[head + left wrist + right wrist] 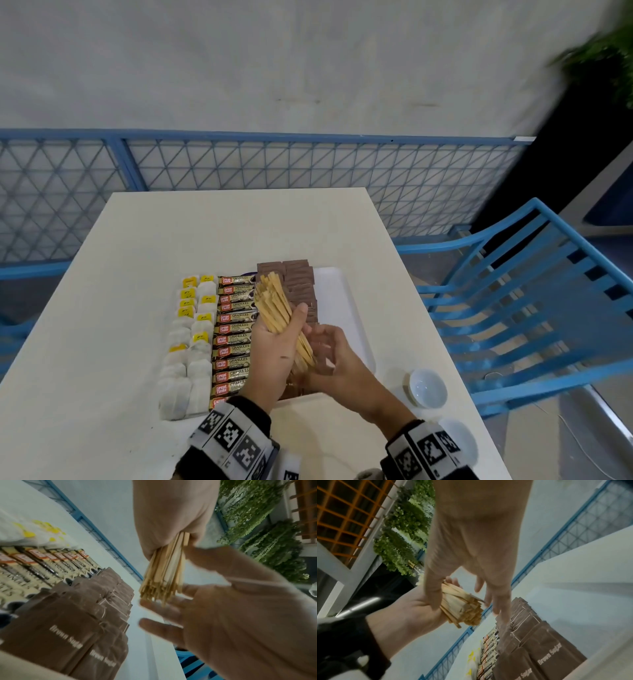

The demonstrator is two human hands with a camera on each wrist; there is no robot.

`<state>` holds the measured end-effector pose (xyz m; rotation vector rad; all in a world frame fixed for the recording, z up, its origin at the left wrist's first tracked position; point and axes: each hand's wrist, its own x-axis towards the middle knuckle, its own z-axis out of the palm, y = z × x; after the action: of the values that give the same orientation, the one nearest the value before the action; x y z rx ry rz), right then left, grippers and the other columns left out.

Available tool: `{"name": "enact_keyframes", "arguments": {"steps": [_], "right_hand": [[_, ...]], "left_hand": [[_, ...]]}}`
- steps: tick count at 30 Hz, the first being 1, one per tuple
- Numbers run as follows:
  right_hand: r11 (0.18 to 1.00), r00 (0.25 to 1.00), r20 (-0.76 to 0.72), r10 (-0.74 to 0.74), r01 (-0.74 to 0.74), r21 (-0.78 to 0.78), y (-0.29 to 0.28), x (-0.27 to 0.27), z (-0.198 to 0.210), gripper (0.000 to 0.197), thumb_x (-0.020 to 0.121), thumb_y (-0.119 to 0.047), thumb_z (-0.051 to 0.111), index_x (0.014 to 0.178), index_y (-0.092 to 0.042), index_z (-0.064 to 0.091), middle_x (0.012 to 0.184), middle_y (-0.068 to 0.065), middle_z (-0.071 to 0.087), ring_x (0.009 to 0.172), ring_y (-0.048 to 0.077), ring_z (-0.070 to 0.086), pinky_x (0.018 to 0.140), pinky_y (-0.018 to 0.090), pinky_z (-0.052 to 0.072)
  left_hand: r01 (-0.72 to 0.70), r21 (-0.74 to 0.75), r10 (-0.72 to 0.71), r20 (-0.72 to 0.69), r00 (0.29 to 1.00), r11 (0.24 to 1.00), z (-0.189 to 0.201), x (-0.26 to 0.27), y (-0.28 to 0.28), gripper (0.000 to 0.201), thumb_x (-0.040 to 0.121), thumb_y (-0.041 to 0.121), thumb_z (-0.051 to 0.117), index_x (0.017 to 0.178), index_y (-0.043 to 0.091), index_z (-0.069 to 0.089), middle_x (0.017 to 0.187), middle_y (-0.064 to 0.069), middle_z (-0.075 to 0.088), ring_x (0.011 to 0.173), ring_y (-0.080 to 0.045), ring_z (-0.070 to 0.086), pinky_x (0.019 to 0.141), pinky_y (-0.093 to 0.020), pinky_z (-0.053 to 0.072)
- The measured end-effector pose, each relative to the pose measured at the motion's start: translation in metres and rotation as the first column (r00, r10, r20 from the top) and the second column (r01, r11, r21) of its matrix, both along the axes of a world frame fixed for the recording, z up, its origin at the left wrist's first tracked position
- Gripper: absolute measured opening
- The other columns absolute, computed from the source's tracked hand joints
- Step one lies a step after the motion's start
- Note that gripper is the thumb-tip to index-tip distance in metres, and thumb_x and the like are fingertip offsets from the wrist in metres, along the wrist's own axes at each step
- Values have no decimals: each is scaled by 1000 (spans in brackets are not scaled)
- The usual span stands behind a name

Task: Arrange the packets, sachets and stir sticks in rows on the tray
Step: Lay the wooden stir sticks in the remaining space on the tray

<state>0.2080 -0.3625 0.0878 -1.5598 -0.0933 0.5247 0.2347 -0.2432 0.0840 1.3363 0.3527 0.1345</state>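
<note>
One thick bundle of flat pale wooden stir sticks sits clenched in the left hand above the white plastic tray. Right hand, fingers loosely spread, touches the sticks' lower ends without holding; papery brown sugar sachets lie in rows beneath.

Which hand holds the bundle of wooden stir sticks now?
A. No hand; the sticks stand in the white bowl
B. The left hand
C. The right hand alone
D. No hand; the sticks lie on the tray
B: the left hand grips the stir sticks above the tray, while the right hand is open beside their lower ends.
</note>
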Motion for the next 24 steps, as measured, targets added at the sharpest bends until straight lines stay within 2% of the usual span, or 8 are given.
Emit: {"name": "enact_keyframes", "arguments": {"steps": [4,7,9,14,17,20,22,24], "right_hand": [[989,990,-18,140,-139,41,5,4,-4,63,75,7,69,119,-30,44,117,3,62,104,16,64,86,33,54],[980,991,73,111,-97,-173,12,6,-8,41,71,1,75,101,-21,57,95,-4,67,85,5,66,73,21,54],[960,985,135,103,-63,-274,14,7,-14,42,68,-6,77,106,-11,60,93,-2,67,84,10,65,72,22,55],[976,991,124,44,-16,-218,16,6,-21,18,74,0,69,91,-5,65,74,7,66,62,13,64,62,24,55],[964,984,147,105,-64,-260,12,4,-18,35,73,-8,73,107,-8,64,98,5,68,86,9,65,77,22,53],[923,954,5,299,-288,-255,-3,6,5,64,80,1,67,133,-21,39,113,-10,58,93,-6,60,83,9,47],[923,944,-9,328,-323,-212,-20,12,28,71,80,5,61,132,-32,30,130,-5,51,106,-11,52,89,3,40],[964,971,73,227,-213,-162,-33,16,50,75,74,-10,61,136,-38,29,143,-13,39,124,-15,36,109,14,27]], "left_hand": [[77,94,-85,78,993,993,6,-3,-3,9,80,12,72,78,12,62,56,4,65,53,-9,62,55,-18,51],[116,205,-136,86,987,972,3,-6,-9,12,77,14,75,77,17,64,70,-1,69,68,-16,66,66,-25,55],[101,237,-123,81,989,966,1,-8,-11,14,76,15,76,79,21,64,77,0,69,76,-14,67,72,-26,55],[69,233,-85,61,994,970,4,-9,-14,13,75,18,77,80,17,65,72,-2,69,69,-17,68,64,-26,56],[86,285,-116,91,989,955,3,-13,-14,17,75,16,76,76,25,62,68,11,68,70,-4,66,65,-15,53],[114,274,-147,103,984,955,4,-17,-12,23,77,12,74,76,30,60,68,24,67,66,7,62,59,-7,47],[145,282,-178,96,979,948,-2,-19,-8,21,78,10,73,79,27,62,66,17,68,59,3,62,56,-12,50],[165,306,-204,100,974,937,-9,-22,-5,18,77,12,75,82,26,64,64,4,68,57,-4,63,56,-22,54]]}}
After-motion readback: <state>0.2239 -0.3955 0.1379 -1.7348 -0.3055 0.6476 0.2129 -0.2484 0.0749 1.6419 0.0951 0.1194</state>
